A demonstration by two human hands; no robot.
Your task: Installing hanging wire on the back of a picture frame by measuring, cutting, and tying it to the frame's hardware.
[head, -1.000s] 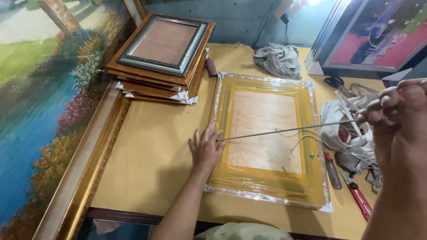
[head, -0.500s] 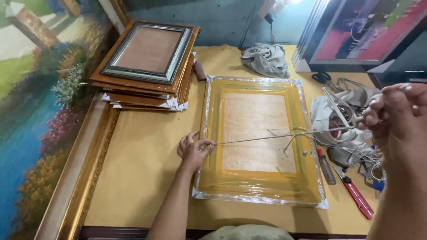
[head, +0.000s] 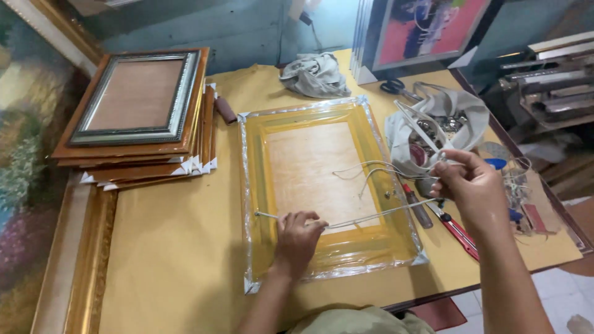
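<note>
A plastic-wrapped yellow picture frame (head: pixel 260 185) lies face down on the brown-paper-covered table (head: pixel 173 247). My left hand (head: pixel 297 238) rests on its lower left part and pinches a thin white cord (head: pixel 371 216) that runs across the backing board. My right hand (head: pixel 473 185) is raised over the frame's right edge and grips the other stretch of that cord, which loops loosely near the frame's right rail. Slack cord curls on the backing between the hands.
A stack of framed pictures (head: pixel 139 117) sits at the left. A grey cloth (head: pixel 312 74), scissors (head: pixel 396 86), a white bag of hardware (head: pixel 442 127), a screwdriver (head: pixel 417 207) and a red cutter (head: pixel 461 232) lie at the right. Large paintings lean at left and back.
My right hand has come down and inward toward the frame's right edge. The cord, stretched straight before, now hangs with slack loops. My left hand shifted right along the frame's lower part.
</note>
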